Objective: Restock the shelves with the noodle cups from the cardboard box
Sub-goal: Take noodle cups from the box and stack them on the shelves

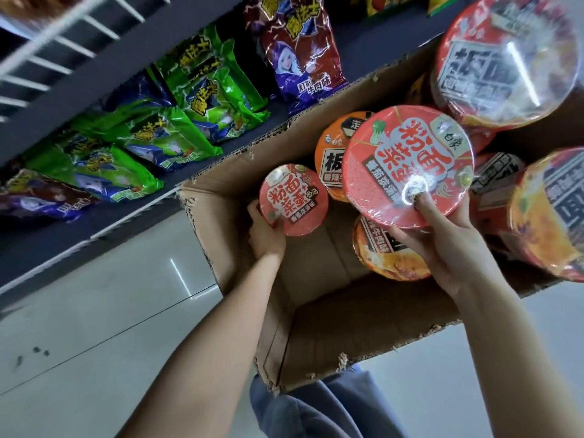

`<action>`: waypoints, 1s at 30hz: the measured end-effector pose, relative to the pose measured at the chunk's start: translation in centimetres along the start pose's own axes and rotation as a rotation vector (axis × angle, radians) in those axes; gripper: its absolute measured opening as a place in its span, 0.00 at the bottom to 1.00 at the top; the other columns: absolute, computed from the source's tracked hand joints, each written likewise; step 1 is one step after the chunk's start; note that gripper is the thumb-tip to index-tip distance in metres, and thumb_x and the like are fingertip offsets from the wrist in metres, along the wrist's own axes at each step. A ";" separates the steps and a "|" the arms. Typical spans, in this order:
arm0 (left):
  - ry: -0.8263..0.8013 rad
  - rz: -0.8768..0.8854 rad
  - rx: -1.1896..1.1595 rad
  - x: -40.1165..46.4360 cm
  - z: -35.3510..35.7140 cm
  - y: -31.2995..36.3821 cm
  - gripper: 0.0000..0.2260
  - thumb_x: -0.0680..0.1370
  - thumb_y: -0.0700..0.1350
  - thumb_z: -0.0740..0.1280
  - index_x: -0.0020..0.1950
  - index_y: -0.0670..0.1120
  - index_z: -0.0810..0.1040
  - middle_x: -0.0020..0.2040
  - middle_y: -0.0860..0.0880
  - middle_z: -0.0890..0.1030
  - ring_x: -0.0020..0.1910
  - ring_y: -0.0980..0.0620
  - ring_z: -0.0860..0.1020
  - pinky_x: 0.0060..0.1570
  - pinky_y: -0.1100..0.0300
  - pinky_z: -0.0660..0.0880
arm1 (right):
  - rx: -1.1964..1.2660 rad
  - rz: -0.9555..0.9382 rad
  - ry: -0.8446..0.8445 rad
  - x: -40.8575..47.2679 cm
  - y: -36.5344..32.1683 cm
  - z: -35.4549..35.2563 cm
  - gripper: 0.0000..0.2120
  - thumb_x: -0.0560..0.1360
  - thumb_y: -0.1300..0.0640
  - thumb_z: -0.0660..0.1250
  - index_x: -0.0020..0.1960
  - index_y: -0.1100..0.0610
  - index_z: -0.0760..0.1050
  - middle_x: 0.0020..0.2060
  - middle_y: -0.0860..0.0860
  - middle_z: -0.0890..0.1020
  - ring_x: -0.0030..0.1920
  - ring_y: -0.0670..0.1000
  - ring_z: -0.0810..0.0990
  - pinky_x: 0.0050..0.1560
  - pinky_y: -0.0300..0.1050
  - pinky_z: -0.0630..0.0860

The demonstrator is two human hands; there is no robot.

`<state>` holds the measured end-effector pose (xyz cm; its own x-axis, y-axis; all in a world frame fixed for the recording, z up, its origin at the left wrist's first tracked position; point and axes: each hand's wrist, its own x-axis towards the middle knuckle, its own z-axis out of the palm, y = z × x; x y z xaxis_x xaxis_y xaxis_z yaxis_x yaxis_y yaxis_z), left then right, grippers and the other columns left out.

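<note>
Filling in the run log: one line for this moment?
left hand: grips small red cup | right hand: grips large red cup | both over cardboard box

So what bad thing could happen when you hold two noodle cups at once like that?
The right hand grips the big red cup only by its edge, so it might slip back into the cardboard box. The left hand holds the small red cup low, so it could catch the box wall.

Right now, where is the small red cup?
In the head view, the small red cup is left of centre, held by the left hand inside the box by its left wall, left of the orange cup.
</note>
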<state>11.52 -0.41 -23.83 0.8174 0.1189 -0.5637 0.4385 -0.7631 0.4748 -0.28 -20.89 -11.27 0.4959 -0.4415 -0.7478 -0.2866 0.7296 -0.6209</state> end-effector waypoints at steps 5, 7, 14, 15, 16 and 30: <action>-0.073 0.004 0.189 -4.0 -3.8 3.8 0.19 0.78 0.51 0.62 0.69 0.51 0.64 0.61 0.41 0.78 0.61 0.37 0.74 0.60 0.50 0.68 | -0.048 -0.040 0.057 -3.4 -1.6 0.8 0.24 0.79 0.58 0.62 0.71 0.44 0.60 0.58 0.47 0.78 0.51 0.51 0.84 0.40 0.44 0.83; -0.085 0.009 0.199 -6.4 -6.2 4.7 0.20 0.78 0.51 0.63 0.68 0.52 0.65 0.61 0.43 0.78 0.61 0.39 0.75 0.59 0.50 0.70 | -0.044 -0.034 0.066 -5.7 -2.8 0.9 0.23 0.79 0.59 0.62 0.69 0.43 0.61 0.56 0.46 0.79 0.49 0.53 0.84 0.38 0.41 0.82; -0.097 0.050 0.052 -17.0 -19.9 8.0 0.22 0.75 0.42 0.70 0.67 0.50 0.68 0.62 0.47 0.78 0.59 0.44 0.78 0.59 0.49 0.75 | -0.110 -0.031 0.114 -16.3 -8.8 1.7 0.27 0.80 0.60 0.61 0.73 0.45 0.56 0.57 0.45 0.78 0.54 0.57 0.82 0.35 0.43 0.81; -0.105 0.061 -0.017 -18.6 -22.3 8.8 0.23 0.75 0.41 0.71 0.67 0.49 0.68 0.61 0.46 0.79 0.57 0.45 0.79 0.57 0.47 0.76 | -0.119 -0.025 0.115 -18.1 -10.0 2.0 0.26 0.80 0.60 0.62 0.72 0.44 0.57 0.59 0.47 0.78 0.54 0.58 0.81 0.35 0.44 0.82; -0.115 0.058 -0.082 -20.3 -24.8 9.7 0.23 0.74 0.41 0.71 0.67 0.49 0.68 0.60 0.46 0.79 0.55 0.47 0.79 0.54 0.49 0.78 | -0.124 -0.017 0.108 -20.1 -11.3 2.4 0.26 0.79 0.60 0.62 0.71 0.43 0.58 0.62 0.50 0.77 0.54 0.59 0.81 0.36 0.45 0.82; -0.131 0.367 -0.331 -39.8 -51.5 23.7 0.22 0.71 0.50 0.74 0.62 0.56 0.71 0.54 0.53 0.80 0.56 0.50 0.79 0.53 0.54 0.77 | -0.233 -0.091 -0.503 -49.9 -34.4 12.4 0.30 0.63 0.52 0.76 0.63 0.53 0.71 0.44 0.48 0.86 0.39 0.51 0.85 0.30 0.44 0.81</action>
<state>8.65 9.48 44.61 0.8951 -0.2160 -0.3900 0.2437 -0.4954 0.8338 -5.05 -17.49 50.30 0.8404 -0.1522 -0.5202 -0.3698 0.5406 -0.7556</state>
